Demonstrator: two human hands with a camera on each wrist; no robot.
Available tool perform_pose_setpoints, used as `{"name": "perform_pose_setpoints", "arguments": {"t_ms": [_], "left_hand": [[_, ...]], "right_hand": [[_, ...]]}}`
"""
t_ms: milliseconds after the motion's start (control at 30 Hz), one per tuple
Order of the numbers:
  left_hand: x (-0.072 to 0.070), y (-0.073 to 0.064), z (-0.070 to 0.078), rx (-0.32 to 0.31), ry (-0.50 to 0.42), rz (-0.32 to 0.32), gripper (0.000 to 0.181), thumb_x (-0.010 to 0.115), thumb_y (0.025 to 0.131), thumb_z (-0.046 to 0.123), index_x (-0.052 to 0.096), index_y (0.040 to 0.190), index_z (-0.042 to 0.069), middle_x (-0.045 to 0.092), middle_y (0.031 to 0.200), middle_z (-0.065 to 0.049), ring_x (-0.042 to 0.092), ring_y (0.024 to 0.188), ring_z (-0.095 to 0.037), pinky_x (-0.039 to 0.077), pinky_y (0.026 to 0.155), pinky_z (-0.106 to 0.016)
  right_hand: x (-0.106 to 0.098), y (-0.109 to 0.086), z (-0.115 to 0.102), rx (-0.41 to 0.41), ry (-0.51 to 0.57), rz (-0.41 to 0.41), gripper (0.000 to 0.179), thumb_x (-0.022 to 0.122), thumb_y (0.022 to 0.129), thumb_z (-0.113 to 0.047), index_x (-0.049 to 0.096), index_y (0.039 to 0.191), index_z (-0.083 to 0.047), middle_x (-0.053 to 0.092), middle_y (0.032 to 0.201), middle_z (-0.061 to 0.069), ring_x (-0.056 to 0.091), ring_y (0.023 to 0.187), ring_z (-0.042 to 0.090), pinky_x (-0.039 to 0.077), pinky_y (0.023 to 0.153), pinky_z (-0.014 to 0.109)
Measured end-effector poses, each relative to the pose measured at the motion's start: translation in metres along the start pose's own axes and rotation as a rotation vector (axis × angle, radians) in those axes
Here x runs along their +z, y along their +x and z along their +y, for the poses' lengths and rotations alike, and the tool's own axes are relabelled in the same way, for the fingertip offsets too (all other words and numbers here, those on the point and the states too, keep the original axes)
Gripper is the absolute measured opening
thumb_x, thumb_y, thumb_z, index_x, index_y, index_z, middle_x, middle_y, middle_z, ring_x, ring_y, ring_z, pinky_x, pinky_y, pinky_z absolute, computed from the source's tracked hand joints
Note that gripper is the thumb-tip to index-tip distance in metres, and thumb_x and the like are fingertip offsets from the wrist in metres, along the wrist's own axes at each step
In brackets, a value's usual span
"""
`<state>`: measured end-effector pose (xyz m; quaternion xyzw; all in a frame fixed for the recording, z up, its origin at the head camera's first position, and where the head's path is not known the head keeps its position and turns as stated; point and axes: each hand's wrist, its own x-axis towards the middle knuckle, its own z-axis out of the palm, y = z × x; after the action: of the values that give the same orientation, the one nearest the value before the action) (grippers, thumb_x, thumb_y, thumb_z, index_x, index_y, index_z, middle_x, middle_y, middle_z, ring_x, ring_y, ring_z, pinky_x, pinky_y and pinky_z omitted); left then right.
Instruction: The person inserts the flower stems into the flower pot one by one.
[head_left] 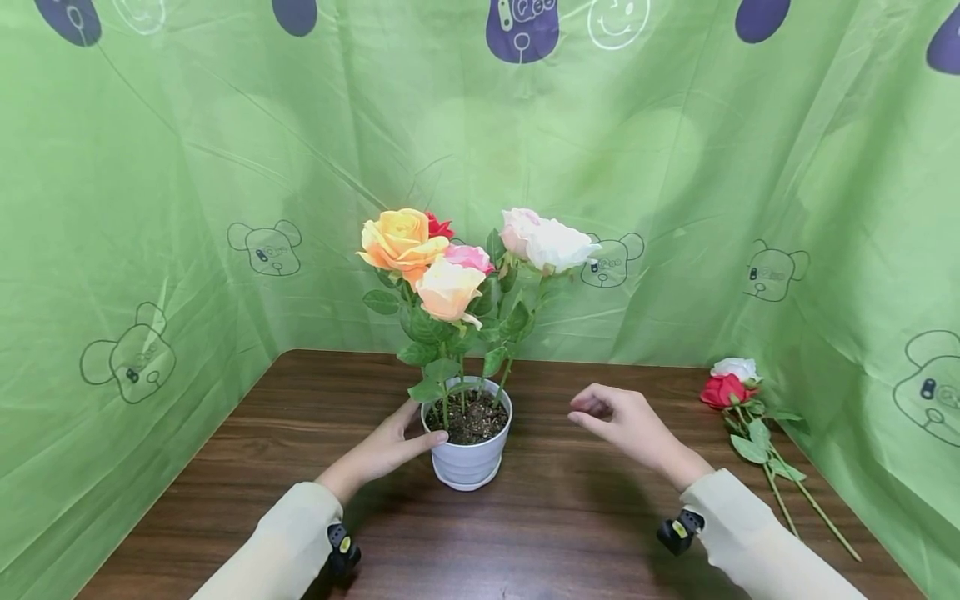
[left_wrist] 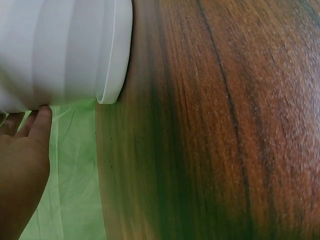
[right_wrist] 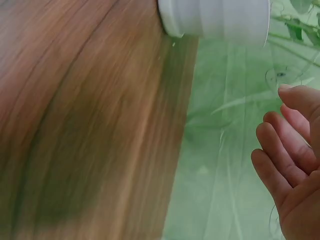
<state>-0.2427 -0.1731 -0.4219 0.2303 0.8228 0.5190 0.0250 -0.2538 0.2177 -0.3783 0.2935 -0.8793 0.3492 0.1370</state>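
Pot: round, ribbed white pot (head_left: 468,463) with a white base rim, upright on the dark brown wood-grain table (head_left: 555,542), near the middle; dark, crumbly soil (head_left: 480,427) inside.
Left hand: left hand (head_left: 386,450) at the pot's left side, thumb on the near side by the rim, fingers round the far side; grips the wall between them.
Right hand: right hand (head_left: 626,423) raised right of the pot, apart from it; fingers loosely bent, thumb apart from them, holding nothing.
Planted stems, left group: orange-yellow rose (head_left: 401,237), red rose (head_left: 440,226) partly hidden behind it, pink rose (head_left: 471,258), pale peach rose (head_left: 450,290) in front.
Planted stems, right group: pale pink rose (head_left: 517,229) and white rose (head_left: 561,246), heads overlapping.
Loose stems: long-stemmed red bloom (head_left: 723,390) and white bloom (head_left: 737,368), lying together at the table's right edge.
Backdrop: green printed cloth (head_left: 300,142) behind and at both sides.
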Motion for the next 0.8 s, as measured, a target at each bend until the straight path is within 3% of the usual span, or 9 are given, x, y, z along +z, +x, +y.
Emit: {"name": "perform_pose_setpoints", "arguments": {"t_ms": [433, 800], "left_hand": [[0.0, -0.001, 0.001, 0.013, 0.014, -0.001, 0.084, 0.068, 0.097, 0.034, 0.017, 0.162, 0.019, 0.022, 0.164, -0.009, 0.019, 0.149, -0.029, 0.02, 0.117, -0.056], [0.0, -0.002, 0.003, 0.002, 0.011, 0.0, 0.085, 0.068, 0.097, 0.035, 0.016, 0.162, 0.018, 0.021, 0.164, -0.009, 0.018, 0.149, -0.029, 0.019, 0.118, -0.056]], "right_hand": [[-0.026, -0.045, 0.041, 0.08, -0.169, 0.01, 0.009, 0.077, 0.091, -0.023, 0.071, 0.097, -0.022, 0.068, 0.085, -0.017, 0.064, 0.079, 0.002, 0.056, 0.071, 0.031], [-0.061, -0.086, 0.091, 0.192, -0.305, 0.044, 0.013, 0.08, 0.087, -0.019, 0.072, 0.095, -0.013, 0.069, 0.081, -0.012, 0.061, 0.072, 0.0, 0.051, 0.063, 0.03]]}}
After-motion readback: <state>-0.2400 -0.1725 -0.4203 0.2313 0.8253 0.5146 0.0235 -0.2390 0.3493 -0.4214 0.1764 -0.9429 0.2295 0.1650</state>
